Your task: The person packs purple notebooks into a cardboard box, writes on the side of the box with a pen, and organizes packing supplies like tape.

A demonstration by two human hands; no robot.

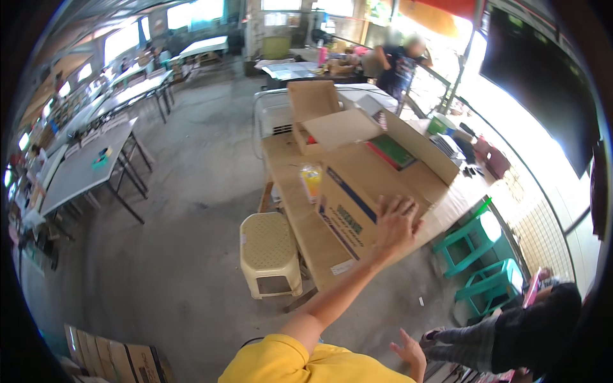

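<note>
Left grip [398, 220] loosely spread on near end of cardboard box [346, 216]; right grip [409, 351] spread, well apart.

Floor wide on the left, tight on the right

Wide floor [198, 217] runs between the cream stool [269, 239] and the grey table [86, 163]. The stool blocks the brown table [281, 167] on its left. The box [345, 210] fills much of that table, its raised flaps [421, 148] obstructing the far and right sides. Green stools [472, 239] and a person [527, 332] narrow the right passage.
</note>
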